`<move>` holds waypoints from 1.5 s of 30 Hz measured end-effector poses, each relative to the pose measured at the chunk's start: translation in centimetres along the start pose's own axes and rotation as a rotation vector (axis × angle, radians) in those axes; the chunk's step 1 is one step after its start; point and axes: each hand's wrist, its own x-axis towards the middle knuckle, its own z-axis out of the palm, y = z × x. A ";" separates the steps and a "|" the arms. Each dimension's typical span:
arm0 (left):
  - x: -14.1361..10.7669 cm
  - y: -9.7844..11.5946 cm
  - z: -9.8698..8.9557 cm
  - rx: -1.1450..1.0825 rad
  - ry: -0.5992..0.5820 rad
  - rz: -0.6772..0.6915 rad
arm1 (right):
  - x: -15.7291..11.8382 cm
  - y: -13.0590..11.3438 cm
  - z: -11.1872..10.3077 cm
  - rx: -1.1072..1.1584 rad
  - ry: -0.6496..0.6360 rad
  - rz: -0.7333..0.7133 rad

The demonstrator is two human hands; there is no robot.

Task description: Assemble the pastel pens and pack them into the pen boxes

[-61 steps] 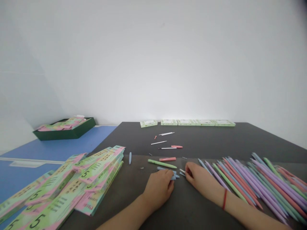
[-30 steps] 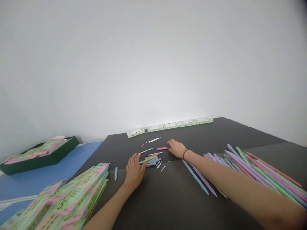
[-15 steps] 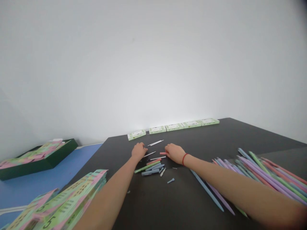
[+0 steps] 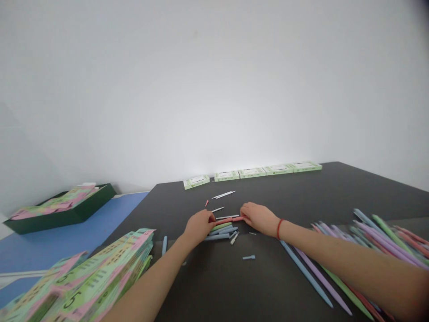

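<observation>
Fingers of my left hand (image 4: 200,226) are closed round the left end of a red pen barrel (image 4: 223,221). My right hand (image 4: 260,219) pinches a shorter red pen piece (image 4: 238,218), its tip meeting the barrel's right end; I cannot tell whether they are joined. Just beneath lie a green pen part (image 4: 221,226) and several blue pen parts (image 4: 217,237). A small white piece (image 4: 234,238) and a small blue piece (image 4: 248,257) sit nearer me. Thin white refills (image 4: 224,195) lie beyond the hands, with a tiny red piece (image 4: 207,203) beside them.
Several flat green-and-white boxes (image 4: 252,173) line the black table's (image 4: 214,286) far edge. Long coloured pens (image 4: 378,239) lie under and beside my right forearm. Stacks of printed packets (image 4: 100,273) are at the left, and a dark green tray (image 4: 78,210) of packets stands on a blue surface (image 4: 110,219).
My left hand has come down from beside the white refills and taken the red pen barrel off the pile. My right hand's red piece now meets it end to end. The view has shifted slightly.
</observation>
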 end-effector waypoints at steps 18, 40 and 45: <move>-5.9 1.6 -2.4 -0.410 0.118 0.055 | -4.3 -1.5 -3.5 0.287 0.100 -0.084; -13.2 4.2 0.4 -0.691 -0.045 -0.036 | -13.2 -6.5 -3.5 0.576 0.010 -0.001; -13.3 4.2 0.4 -0.687 -0.059 -0.026 | -13.2 -6.4 -3.3 0.582 0.006 0.011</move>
